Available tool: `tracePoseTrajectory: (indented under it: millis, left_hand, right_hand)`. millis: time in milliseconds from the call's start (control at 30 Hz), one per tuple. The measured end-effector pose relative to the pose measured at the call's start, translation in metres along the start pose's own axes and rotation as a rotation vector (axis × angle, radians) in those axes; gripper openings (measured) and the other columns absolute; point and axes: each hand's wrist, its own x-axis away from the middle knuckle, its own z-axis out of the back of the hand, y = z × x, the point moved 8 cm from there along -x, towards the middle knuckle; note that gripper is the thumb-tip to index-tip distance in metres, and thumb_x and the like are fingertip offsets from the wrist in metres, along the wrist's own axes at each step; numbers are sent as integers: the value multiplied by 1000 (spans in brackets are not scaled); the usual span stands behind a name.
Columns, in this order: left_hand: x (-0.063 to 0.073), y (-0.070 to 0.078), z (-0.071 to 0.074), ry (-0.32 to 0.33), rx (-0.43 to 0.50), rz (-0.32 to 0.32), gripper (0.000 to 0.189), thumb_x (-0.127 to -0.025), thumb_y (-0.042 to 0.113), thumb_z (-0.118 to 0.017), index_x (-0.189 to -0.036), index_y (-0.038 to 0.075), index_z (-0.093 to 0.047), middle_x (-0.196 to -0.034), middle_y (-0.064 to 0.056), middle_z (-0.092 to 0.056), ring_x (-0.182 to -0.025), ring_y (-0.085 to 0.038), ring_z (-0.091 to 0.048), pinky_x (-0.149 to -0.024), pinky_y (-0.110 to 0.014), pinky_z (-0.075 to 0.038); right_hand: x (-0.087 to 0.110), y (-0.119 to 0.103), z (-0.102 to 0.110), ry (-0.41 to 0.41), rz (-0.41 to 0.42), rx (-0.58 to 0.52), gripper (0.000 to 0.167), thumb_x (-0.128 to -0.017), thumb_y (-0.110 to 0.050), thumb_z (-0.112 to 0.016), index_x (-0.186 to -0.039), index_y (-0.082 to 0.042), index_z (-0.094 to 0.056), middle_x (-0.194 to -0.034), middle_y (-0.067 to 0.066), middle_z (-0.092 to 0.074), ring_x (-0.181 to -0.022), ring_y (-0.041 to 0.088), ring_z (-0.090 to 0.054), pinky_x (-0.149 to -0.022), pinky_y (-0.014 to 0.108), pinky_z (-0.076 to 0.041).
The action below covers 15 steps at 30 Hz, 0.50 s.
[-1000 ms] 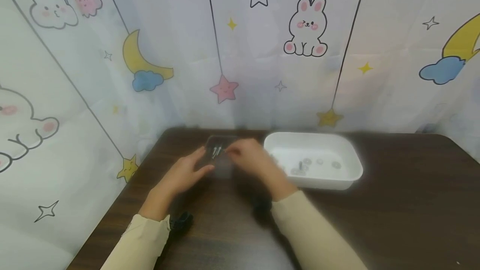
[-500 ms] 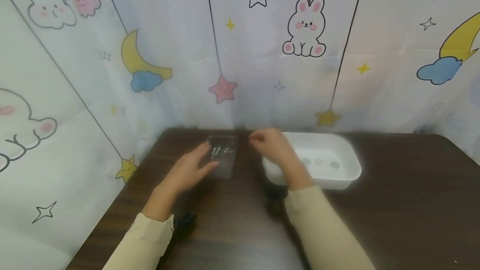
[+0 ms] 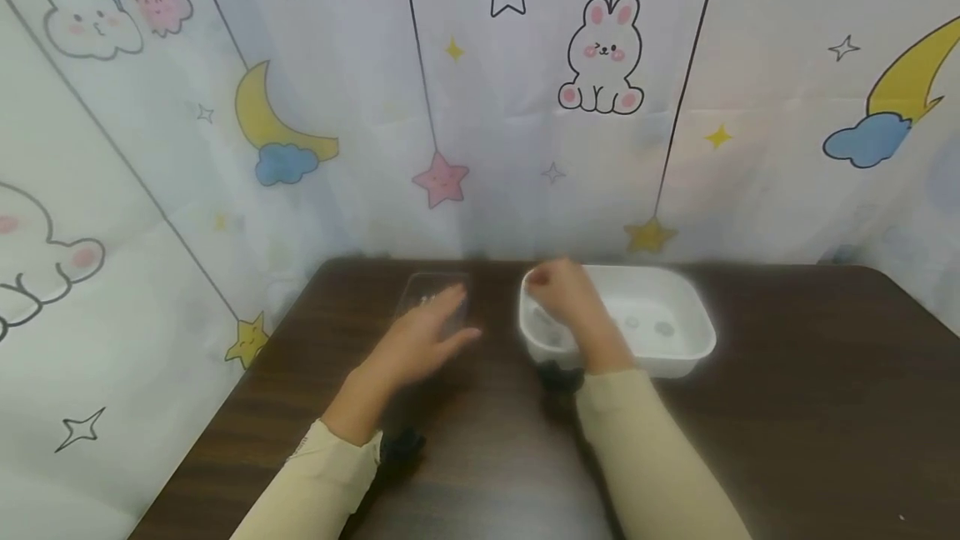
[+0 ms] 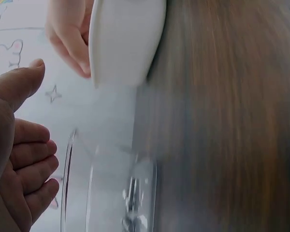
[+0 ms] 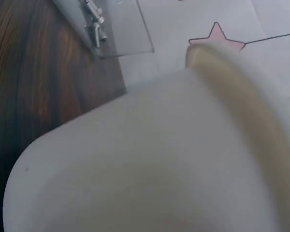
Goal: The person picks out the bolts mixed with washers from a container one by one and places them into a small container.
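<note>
My left hand (image 3: 420, 338) is held with straight fingers over a clear plastic box (image 4: 89, 193), partly covering it in the head view. Inside that box lie several silver bolts (image 4: 133, 195), blurred by motion. My right hand (image 3: 566, 294) is over the left end of a white plastic tub (image 3: 693, 340), its fingers loosely curled near the rim. Nothing shows between those fingers, though the fingertips are partly hidden. In the left wrist view, the right hand (image 4: 70, 34) appears beyond the tub's rim. The right wrist view is filled mostly by the tub (image 5: 135, 145).
Several small grey round pieces (image 3: 664, 328) lie on the tub's floor. A dark wooden table (image 3: 810, 423) carries both containers. Behind it hangs a white curtain (image 3: 525, 123) printed with rabbits, stars and moons.
My right hand has left the clear box and moved right to the tub, leaving another bolt in the box. My left hand has shifted right, covering more of the box.
</note>
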Motion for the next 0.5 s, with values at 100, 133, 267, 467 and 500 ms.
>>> tracePoseTrajectory:
  millis: [100,133,267,467,500]
  left_hand:
    - [-7,14,-6,2,2,-41,70,-96,48,-58,-150,7,-40,-157,-12,-36,-145,-29,-34,-119,-48,-28]
    - [-9,18,-8,2,7,-53,70,-96,48,-58,-150,7,-41,-157,-12,-37,-145,-30,-35,-119,-48,-28]
    - [-19,34,-16,-19,21,-73,70,-96,51,-57,-150,8,-41,-157,-11,-36,-145,-30,-35,-119,-47,-29]
    - [-32,51,-32,-41,22,-114,69,-96,50,-57,-151,12,-40,-157,-9,-38,-142,-28,-39,-117,-46,-34]
    - [-34,53,-34,-39,24,-123,68,-96,49,-57,-151,13,-40,-156,-9,-39,-141,-28,-42,-115,-46,-36]
  right_hand:
    - [2,5,0,2,-29,6,25,-84,-14,-68,-106,-2,-74,-105,17,-73,-95,33,-66,-89,45,-55]
    - [2,6,0,1,-32,13,25,-84,-14,-69,-105,-1,-74,-104,17,-73,-94,33,-67,-88,45,-55]
    - [2,9,-1,-16,-48,24,24,-83,-12,-70,-103,0,-74,-102,19,-73,-93,34,-67,-89,45,-55]
    - [3,17,-7,-59,-102,41,23,-83,-9,-69,-105,1,-72,-102,19,-72,-92,33,-67,-89,45,-55]
    - [3,18,-8,-68,-114,36,24,-83,-8,-69,-105,1,-71,-102,19,-72,-92,33,-67,-89,45,-55]
